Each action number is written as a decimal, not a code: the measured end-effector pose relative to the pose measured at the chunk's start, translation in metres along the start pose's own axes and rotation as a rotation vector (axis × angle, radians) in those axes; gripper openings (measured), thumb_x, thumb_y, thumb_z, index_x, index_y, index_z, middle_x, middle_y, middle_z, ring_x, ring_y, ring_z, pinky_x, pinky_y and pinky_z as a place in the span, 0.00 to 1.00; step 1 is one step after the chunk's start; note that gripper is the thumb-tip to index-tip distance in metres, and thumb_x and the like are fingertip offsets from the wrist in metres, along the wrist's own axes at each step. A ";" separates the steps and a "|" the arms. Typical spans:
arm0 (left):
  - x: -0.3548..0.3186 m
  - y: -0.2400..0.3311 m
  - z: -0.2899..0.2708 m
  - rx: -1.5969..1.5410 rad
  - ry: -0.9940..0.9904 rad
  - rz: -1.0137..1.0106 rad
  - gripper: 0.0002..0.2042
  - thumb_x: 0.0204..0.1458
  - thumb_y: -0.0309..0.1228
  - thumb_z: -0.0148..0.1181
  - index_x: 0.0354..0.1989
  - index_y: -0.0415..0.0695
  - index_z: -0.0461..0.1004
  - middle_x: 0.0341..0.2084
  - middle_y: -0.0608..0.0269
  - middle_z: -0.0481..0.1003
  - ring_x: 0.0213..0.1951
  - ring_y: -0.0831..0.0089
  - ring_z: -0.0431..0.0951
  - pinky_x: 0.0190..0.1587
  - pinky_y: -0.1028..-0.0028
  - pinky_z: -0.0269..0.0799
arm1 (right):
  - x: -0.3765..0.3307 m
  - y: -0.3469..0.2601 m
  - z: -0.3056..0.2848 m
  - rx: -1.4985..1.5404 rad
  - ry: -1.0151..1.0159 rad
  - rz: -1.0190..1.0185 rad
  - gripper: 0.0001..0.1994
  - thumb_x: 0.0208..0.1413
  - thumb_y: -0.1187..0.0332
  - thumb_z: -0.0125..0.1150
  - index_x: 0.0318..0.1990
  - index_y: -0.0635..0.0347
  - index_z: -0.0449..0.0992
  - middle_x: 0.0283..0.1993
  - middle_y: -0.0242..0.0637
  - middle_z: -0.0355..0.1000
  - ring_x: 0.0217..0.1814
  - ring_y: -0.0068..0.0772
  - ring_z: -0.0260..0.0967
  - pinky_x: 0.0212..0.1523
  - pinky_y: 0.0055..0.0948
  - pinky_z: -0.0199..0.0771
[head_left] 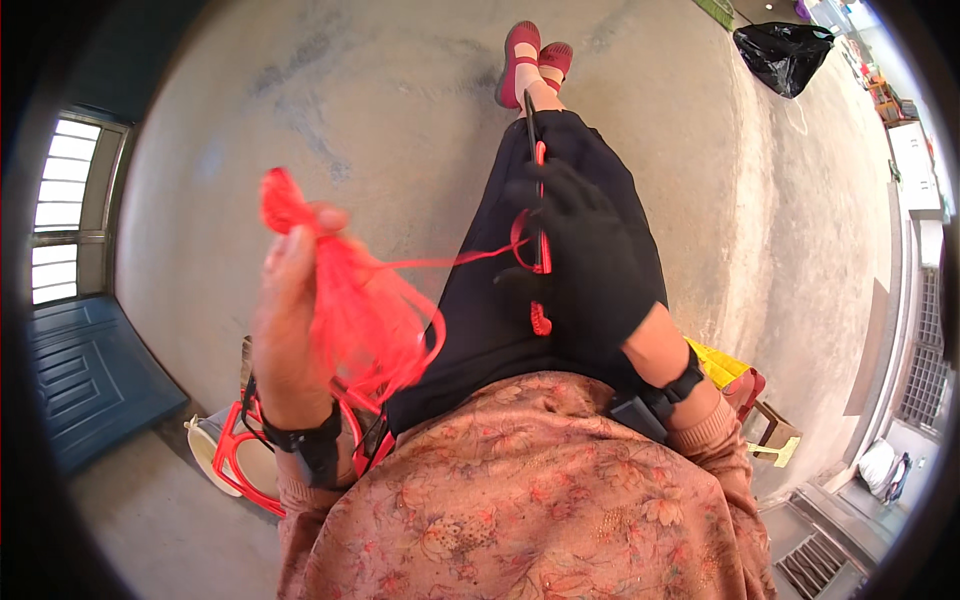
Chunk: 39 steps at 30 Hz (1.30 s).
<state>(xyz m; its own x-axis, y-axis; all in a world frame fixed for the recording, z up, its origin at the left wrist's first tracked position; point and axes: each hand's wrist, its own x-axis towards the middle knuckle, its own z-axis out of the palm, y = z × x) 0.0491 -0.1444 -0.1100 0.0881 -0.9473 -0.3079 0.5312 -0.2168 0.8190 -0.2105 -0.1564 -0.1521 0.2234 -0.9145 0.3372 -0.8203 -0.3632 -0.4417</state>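
Note:
My left hand is raised at the left and is closed around a bunch of red plastic strands. One thin red strand runs taut from the bunch to the right. My right hand, in a black glove, grips a long red and black tool upright over my lap, and the strand loops around it. I am seated, with black trousers and red shoes stretched out ahead.
Bare concrete floor lies all around. A red stool frame and a white basin stand at the lower left. A black bag sits far right. Yellow items and a small wooden stool are at my right. A blue door is left.

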 end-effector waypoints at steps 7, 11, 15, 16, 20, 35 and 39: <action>0.006 0.019 -0.005 0.212 0.186 0.175 0.15 0.65 0.34 0.46 0.53 0.35 0.66 0.28 0.61 0.74 0.25 0.81 0.72 0.25 0.82 0.66 | 0.006 -0.009 -0.039 1.153 -0.403 0.674 0.06 0.60 0.71 0.53 0.35 0.63 0.73 0.32 0.35 0.74 0.38 0.27 0.71 0.43 0.28 0.70; 0.032 -0.026 -0.011 0.545 -0.428 -0.202 0.14 0.59 0.30 0.55 0.51 0.38 0.69 0.28 0.69 0.73 0.28 0.81 0.74 0.31 0.79 0.72 | -0.036 -0.006 -0.029 1.403 -0.252 0.647 0.05 0.60 0.72 0.51 0.34 0.61 0.72 0.31 0.35 0.73 0.34 0.26 0.70 0.38 0.29 0.71; 0.015 -0.105 0.029 0.793 -0.516 -0.026 0.20 0.45 0.33 0.67 0.45 0.38 0.72 0.23 0.66 0.73 0.25 0.78 0.73 0.32 0.74 0.71 | -0.055 -0.013 -0.030 1.606 -0.202 0.747 0.05 0.60 0.74 0.50 0.32 0.60 0.70 0.29 0.33 0.71 0.31 0.25 0.69 0.33 0.28 0.70; 0.012 -0.105 0.039 0.966 -0.508 -0.027 0.19 0.43 0.33 0.68 0.42 0.38 0.72 0.22 0.65 0.72 0.24 0.78 0.72 0.32 0.73 0.70 | -0.055 -0.015 -0.034 1.637 -0.248 0.882 0.04 0.59 0.75 0.50 0.32 0.60 0.70 0.28 0.32 0.70 0.30 0.23 0.68 0.32 0.27 0.69; 0.017 -0.120 0.026 1.000 -0.512 0.028 0.17 0.43 0.31 0.68 0.39 0.38 0.72 0.23 0.66 0.73 0.26 0.81 0.71 0.31 0.77 0.68 | -0.055 -0.016 -0.052 1.821 -0.233 0.910 0.02 0.57 0.76 0.51 0.34 0.61 0.71 0.27 0.30 0.69 0.29 0.20 0.66 0.31 0.24 0.67; 0.035 -0.092 0.008 1.460 -0.693 0.682 0.12 0.45 0.21 0.64 0.40 0.42 0.77 0.35 0.62 0.77 0.41 0.68 0.78 0.41 0.70 0.75 | -0.057 0.026 0.028 0.200 -0.379 0.104 0.10 0.50 0.72 0.57 0.41 0.57 0.76 0.34 0.40 0.74 0.35 0.47 0.72 0.35 0.37 0.74; 0.038 -0.106 0.020 1.406 -0.747 0.587 0.14 0.45 0.22 0.64 0.43 0.43 0.76 0.36 0.63 0.77 0.43 0.65 0.77 0.41 0.68 0.75 | -0.054 0.033 0.016 0.198 -0.337 0.097 0.08 0.51 0.72 0.58 0.40 0.58 0.76 0.36 0.42 0.74 0.37 0.45 0.73 0.37 0.34 0.74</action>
<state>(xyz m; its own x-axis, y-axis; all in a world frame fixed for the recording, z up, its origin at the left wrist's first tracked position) -0.0205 -0.1618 -0.1988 -0.6186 -0.7775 0.1131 -0.5653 0.5405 0.6231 -0.2415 -0.1219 -0.1981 0.3375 -0.9413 0.0090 -0.7358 -0.2698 -0.6211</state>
